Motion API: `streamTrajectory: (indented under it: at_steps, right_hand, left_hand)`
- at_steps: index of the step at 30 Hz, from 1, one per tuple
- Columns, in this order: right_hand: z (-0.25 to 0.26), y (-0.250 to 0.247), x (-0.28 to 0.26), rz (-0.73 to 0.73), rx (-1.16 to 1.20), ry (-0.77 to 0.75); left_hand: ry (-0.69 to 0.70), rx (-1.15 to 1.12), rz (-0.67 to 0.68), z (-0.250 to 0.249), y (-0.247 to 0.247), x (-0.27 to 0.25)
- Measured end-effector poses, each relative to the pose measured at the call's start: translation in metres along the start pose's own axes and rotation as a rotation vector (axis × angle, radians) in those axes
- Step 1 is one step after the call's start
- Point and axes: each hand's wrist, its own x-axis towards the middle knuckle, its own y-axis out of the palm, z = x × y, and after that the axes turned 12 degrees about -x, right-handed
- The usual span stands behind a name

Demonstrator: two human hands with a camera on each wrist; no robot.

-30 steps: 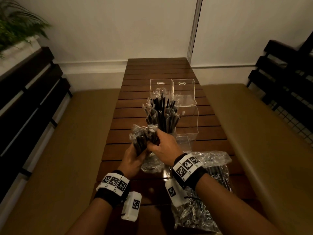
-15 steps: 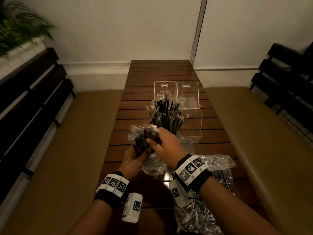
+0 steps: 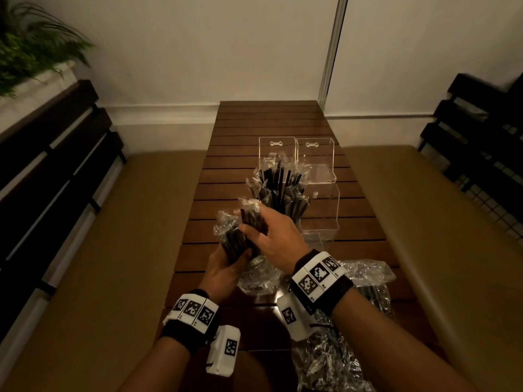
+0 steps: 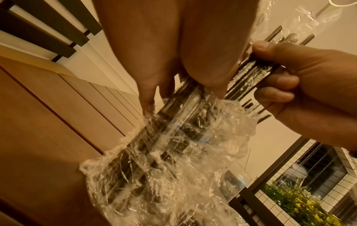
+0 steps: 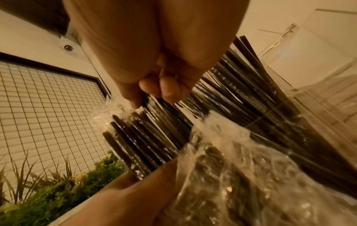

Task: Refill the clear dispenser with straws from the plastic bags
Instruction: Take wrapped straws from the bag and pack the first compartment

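**Pulling a bundle of straws out of its bag**

The clear dispenser (image 3: pixel 297 176) stands mid-way along the slatted wooden table (image 3: pixel 271 120), its left compartment already bristling with black straws (image 3: pixel 278 188), some in crinkled wrap, while the right compartment looks empty. Just in front of it, above the table, the held bag (image 3: pixel 226 222) of straws is gripped from below by the left hand (image 3: pixel 223 267), fingers curled round plastic and straws together. The right hand (image 3: pixel 271 236) clenches the exposed upper ends of the same bundle (image 4: pixel 249 73), thumb on one side and fingers wrapped on the other. In the dim head view it is hard to tell whether the bag's mouth is fully open or only torn. More bags (image 3: pixel 339 335) lie on the near right of the table, under the right forearm.

The likely trouble is the film: if it clings to the straws as the right hand draws them up, the bundle could splay and drop straws onto the table. The dispenser is light-looking and close, so a jerk when the plastic lets go could knock it or the straws standing in it.
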Motion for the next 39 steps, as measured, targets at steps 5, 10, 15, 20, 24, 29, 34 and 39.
streamTrajectory:
  at_steps: [5, 10, 15, 20, 24, 29, 34, 39]
  right_hand:
    - [-0.003, 0.004, -0.002, 0.091, 0.057, 0.020]
    - [-0.006, 0.013, -0.007, 0.164, 0.094, 0.071]
    - [-0.006, 0.010, -0.008, 0.159, -0.062, 0.064]
    - [-0.004, 0.003, -0.006, 0.071, -0.148, 0.028]
    - [0.008, -0.006, -0.006, -0.025, -0.277, -0.036]
    - [0.013, -0.007, -0.005, -0.093, -0.247, -0.053]
    - [0.014, -0.006, -0.005, -0.025, -0.098, 0.020]
    - [0.014, -0.003, -0.010, 0.020, -0.009, 0.014]
  left_hand:
    - [0.012, 0.058, 0.060, 0.001, -0.005, -0.003]
    - [0.042, 0.125, 0.086, 0.004, -0.006, -0.003]
    - [-0.015, -0.001, 0.074, 0.001, -0.006, -0.002]
    - [-0.040, -0.073, 0.137, 0.006, -0.005, -0.005]
    - [-0.038, -0.060, 0.099, 0.010, -0.006, -0.005]
    - [-0.045, 0.073, 0.056, 0.008, -0.002, -0.004]
    - [-0.045, 0.023, 0.049, 0.002, 0.001, -0.006]
    - [0.021, 0.012, 0.067, -0.003, 0.003, -0.006]
